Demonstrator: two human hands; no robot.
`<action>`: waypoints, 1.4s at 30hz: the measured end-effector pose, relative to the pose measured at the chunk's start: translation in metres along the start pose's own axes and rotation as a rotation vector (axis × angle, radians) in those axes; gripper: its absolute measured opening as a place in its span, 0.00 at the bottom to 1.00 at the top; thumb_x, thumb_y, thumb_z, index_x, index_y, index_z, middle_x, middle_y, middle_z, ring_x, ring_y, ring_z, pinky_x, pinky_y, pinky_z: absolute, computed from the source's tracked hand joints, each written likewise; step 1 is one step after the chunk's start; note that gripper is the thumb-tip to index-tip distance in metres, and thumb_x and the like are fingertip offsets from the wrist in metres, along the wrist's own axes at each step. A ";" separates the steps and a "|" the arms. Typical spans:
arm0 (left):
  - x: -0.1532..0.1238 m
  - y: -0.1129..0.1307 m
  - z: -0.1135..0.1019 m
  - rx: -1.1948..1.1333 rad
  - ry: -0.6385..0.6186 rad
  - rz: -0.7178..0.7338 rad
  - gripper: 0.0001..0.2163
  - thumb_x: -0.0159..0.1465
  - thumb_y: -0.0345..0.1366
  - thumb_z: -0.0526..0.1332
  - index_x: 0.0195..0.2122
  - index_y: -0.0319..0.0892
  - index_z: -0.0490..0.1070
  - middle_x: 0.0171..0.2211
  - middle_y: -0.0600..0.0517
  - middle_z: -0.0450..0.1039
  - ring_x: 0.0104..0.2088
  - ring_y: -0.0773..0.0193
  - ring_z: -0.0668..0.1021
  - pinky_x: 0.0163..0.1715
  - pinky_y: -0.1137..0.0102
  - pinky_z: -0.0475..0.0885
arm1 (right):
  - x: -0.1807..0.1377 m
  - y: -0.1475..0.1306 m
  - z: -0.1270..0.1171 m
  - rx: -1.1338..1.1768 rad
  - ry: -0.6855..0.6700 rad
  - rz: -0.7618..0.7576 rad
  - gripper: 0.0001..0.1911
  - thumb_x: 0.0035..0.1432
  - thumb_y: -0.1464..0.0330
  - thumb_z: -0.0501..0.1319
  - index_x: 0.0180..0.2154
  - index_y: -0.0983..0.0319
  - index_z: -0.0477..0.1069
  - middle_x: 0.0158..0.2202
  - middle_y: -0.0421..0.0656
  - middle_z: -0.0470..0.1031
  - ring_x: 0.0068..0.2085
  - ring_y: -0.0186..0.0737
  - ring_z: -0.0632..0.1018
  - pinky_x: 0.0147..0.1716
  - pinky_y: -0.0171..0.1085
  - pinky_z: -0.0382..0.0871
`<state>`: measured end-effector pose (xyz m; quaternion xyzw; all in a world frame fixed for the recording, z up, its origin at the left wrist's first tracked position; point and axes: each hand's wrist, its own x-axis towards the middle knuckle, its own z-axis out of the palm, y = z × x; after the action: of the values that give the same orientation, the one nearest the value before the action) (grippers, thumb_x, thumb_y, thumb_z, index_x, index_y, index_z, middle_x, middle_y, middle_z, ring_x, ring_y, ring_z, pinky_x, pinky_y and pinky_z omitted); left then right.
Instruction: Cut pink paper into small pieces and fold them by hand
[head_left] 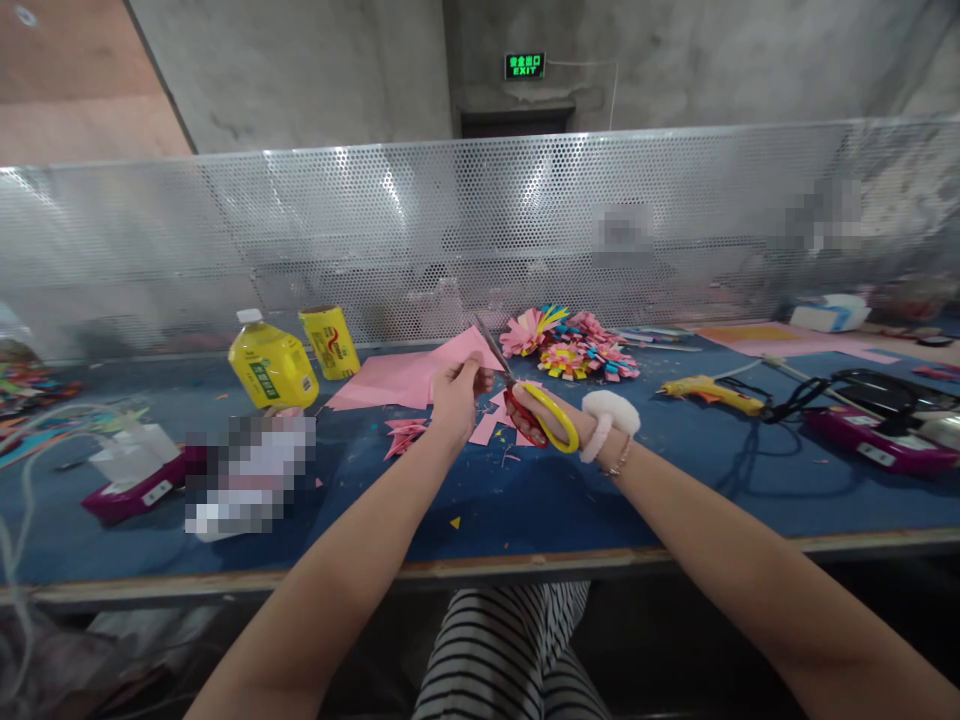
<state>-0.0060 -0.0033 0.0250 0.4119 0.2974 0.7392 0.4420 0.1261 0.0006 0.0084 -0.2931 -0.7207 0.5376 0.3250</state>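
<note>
My left hand (457, 395) pinches a sheet of pink paper (456, 358) above the blue table. In my right hand (529, 408) is a pair of scissors (555, 415) with yellow and red handles, fingers through the loops. The blades point up and away, against the right edge of the pink paper; whether they are fully closed I cannot tell. More pink paper (379, 382) lies flat behind my left hand. Cut pink pieces (486, 428) are scattered under my hands, and a folded pink paper shape (405, 436) lies left of them.
Paper flowers (574, 345) stand behind the scissors. On the left are a yellow bottle (271, 362), a yellow container (330, 342) and a purple power strip (139, 492). A yellow glue gun (712, 393) and another purple power strip (877, 440) with cables lie right. A perforated metal panel (337, 240) runs behind.
</note>
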 end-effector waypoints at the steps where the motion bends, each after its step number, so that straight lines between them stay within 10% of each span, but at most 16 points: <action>1: 0.000 0.000 0.000 0.010 -0.007 0.004 0.09 0.50 0.37 0.61 0.19 0.36 0.65 0.15 0.54 0.66 0.16 0.75 0.67 0.19 0.77 0.64 | 0.000 -0.001 0.000 -0.011 0.001 -0.005 0.22 0.54 0.50 0.46 0.21 0.61 0.56 0.11 0.34 0.56 0.11 0.26 0.58 0.10 0.30 0.51; 42: 0.000 -0.006 -0.004 0.062 -0.126 -0.044 0.11 0.48 0.39 0.62 0.17 0.36 0.66 0.14 0.54 0.67 0.14 0.75 0.67 0.17 0.77 0.62 | -0.001 0.000 -0.001 -0.029 0.039 -0.023 0.23 0.55 0.49 0.43 0.21 0.60 0.55 0.10 0.33 0.53 0.11 0.28 0.56 0.10 0.30 0.52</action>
<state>-0.0067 -0.0005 0.0183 0.4647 0.3008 0.6922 0.4631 0.1277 0.0004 0.0084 -0.2998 -0.7253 0.5175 0.3411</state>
